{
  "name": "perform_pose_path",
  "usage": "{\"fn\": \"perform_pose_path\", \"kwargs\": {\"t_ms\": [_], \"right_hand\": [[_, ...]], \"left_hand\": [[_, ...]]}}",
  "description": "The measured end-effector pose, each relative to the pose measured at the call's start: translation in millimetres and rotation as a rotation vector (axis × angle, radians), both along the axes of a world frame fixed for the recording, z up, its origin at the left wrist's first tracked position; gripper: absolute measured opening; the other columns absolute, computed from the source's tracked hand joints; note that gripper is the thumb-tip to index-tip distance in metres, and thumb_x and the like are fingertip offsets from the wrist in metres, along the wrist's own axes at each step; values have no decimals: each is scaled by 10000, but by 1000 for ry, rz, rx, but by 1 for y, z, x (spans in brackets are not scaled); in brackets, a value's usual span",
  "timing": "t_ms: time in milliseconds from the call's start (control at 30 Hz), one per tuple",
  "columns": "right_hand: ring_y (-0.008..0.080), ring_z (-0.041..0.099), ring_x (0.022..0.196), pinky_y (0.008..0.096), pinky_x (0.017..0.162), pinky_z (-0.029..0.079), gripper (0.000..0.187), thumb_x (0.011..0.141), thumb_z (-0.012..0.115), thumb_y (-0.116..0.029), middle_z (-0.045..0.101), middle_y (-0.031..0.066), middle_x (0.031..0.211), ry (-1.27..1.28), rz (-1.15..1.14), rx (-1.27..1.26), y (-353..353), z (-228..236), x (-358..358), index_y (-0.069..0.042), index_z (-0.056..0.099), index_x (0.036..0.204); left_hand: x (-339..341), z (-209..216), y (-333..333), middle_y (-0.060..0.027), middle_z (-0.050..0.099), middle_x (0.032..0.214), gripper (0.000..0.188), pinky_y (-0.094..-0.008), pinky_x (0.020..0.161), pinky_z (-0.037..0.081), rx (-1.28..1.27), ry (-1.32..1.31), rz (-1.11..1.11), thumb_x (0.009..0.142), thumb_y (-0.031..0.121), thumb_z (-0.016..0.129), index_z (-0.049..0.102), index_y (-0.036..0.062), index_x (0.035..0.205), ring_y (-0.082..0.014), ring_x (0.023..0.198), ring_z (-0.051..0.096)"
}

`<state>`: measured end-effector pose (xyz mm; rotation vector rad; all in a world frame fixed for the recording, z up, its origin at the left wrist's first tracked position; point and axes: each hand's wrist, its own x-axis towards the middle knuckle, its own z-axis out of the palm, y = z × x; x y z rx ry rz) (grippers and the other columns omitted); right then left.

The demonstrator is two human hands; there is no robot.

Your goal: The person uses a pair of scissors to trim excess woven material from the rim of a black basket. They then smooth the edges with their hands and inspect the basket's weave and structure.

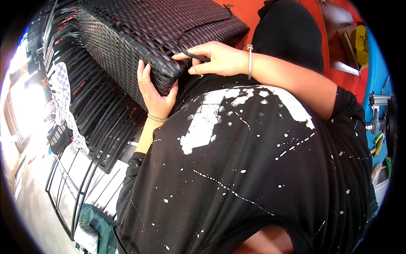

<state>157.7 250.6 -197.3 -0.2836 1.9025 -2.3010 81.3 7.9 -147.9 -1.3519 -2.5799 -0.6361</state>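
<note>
- Landmark for everything below: the dark woven wicker panel (pixel 160 38), a box-like rattan piece lying tilted across the person's lap, one corner pointing at the chest.
- Far left of the panel, a checked cloth (pixel 63 97) hangs over a stack of black metal frames (pixel 101 122); bright glare beyond it washes out the floor there.
- Left hand (pixel 154 91): clasped on the panel's near corner from below, thumb on one face and fingers wrapped up the other, a thin bracelet at the wrist.
- Right hand (pixel 218 58): resting on the panel's top edge just right of that corner, fingers pinched on a dark rattan strand (pixel 194 55) that lies flat on the weave.
- Right of the panel, red flooring and a blue machine edge (pixel 374 80) with metal fittings.
- Risk, as I judge it: the strand is thin and held only by the fingertips, so it could slip free or kink if pulled at a sharp angle; the panel rests on one clasping hand and could tip off the lap if that grip eases.
- Hard to see: where the strand enters the weave, the panel's underside, and the lap itself, all hidden behind the paint-spattered black shirt (pixel 253 169); the panel's far end is cut off at the rim.
</note>
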Motion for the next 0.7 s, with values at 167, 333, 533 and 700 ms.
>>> {"fn": "perform_pose_path", "kwargs": {"t_ms": [167,333,533,700], "right_hand": [[87,445,695,262,679,423,475,938,691,-158,490,-25,740,1,-35,112,-5,9,0,-158,598,1404],[93,456,683,274,682,432,401,913,707,-155,488,4,708,27,-169,183,-5,4,-4,-144,666,1311],[167,564,643,329,653,474,428,879,728,-241,571,43,698,29,-272,194,-8,-1,-3,-203,664,1300],[178,588,717,330,720,493,473,853,759,-271,565,31,733,44,-255,307,2,-8,-3,-178,653,1305]], "left_hand": [[1,1,0,-286,361,1522,857,-492,1142,340,-7,0,4,724,149,826,378,-18,1435,-461,1379,400],[0,0,0,-286,361,1521,857,-493,1141,338,-5,2,5,728,153,823,374,-22,1436,-462,1378,400],[-1,0,0,-285,362,1520,858,-492,1142,339,-4,6,-5,727,150,823,373,-21,1437,-462,1376,402],[2,-1,4,-285,364,1519,861,-498,1149,334,-6,31,13,710,105,809,368,-16,1439,-464,1383,395]]}}
